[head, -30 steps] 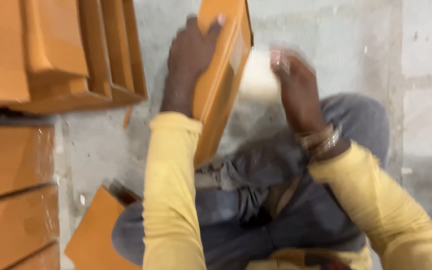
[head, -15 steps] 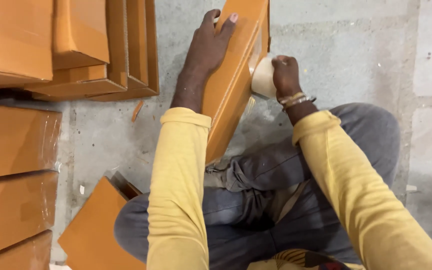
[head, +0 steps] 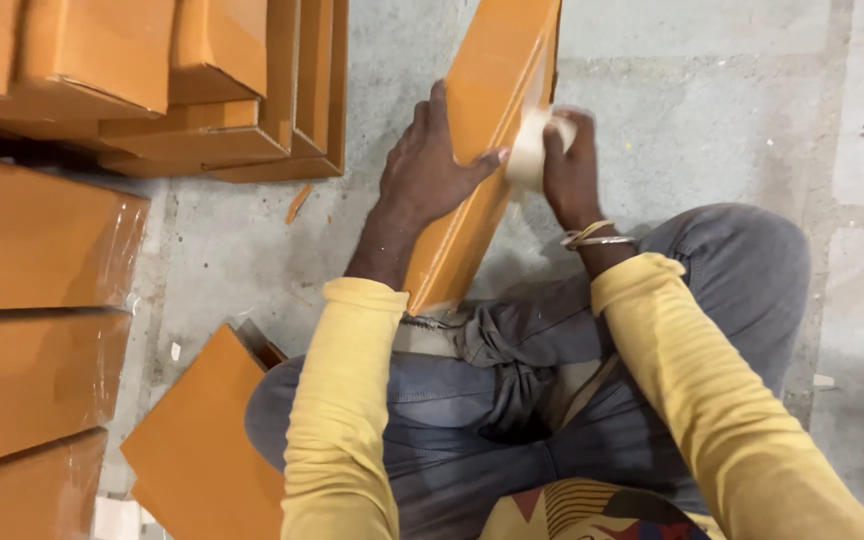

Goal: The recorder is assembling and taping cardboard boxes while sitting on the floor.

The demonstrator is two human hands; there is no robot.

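Seated person steadies an orange flat box [head: 482,150] on their lap, tape roll at its edge.

Left hand [head: 427,170] lies spread, fingers flat on the box's broad face, pressing, not gripping. Right hand [head: 567,165] is curled tight around a pale tape roll [head: 532,150] touching the box's right edge. Box stands tilted, bottom end at the knees [head: 512,350]. Looks light, stiff, smooth and likely slippery; best held by the long edges. More orange boxes [head: 42,240] left of it.

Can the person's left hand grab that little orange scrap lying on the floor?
Probably yes: the orange scrap lies on bare floor beside the left hand, nothing between, though that hand is pressed on the orange box.
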